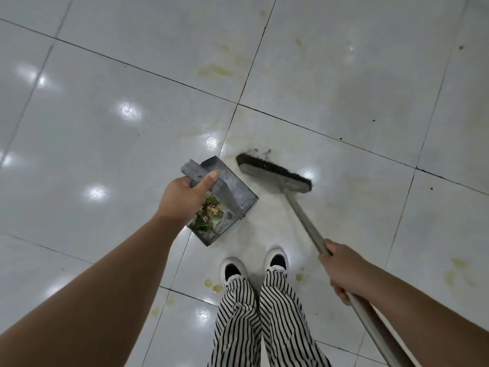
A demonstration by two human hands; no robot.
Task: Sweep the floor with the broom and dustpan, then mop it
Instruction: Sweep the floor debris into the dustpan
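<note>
Two tools share the middle of the frame: a grey metal dustpan [227, 189], already carrying green and brown scraps in its lower part, and a broom [275, 172] whose dark bristle head lies just to the dustpan's right, with a small smear of dark dirt [260, 151] at its upper edge. We judge the step in hand to be sweeping that dirt into the pan. To do it well, we would set the pan's open lip flat on the floor [105, 102] close beside the bristles, tilt it so the scraps inside do not slide back out, and draw the broom in short strokes toward the lip rather than flicking. Whether the pan touches the floor now we cannot tell. Our left hand [185, 197] is wrapped around the dustpan's handle at centre left, thumb laid along the top; our right hand [341, 268], at lower right, is closed firmly around the broom's metal shaft. The hands are well apart. Yellowish stains [214, 70] in the upper centre and near the shoes [275, 260] at bottom centre look stuck on and, in our judgement, will wait for the mop, which is not in view.
</note>
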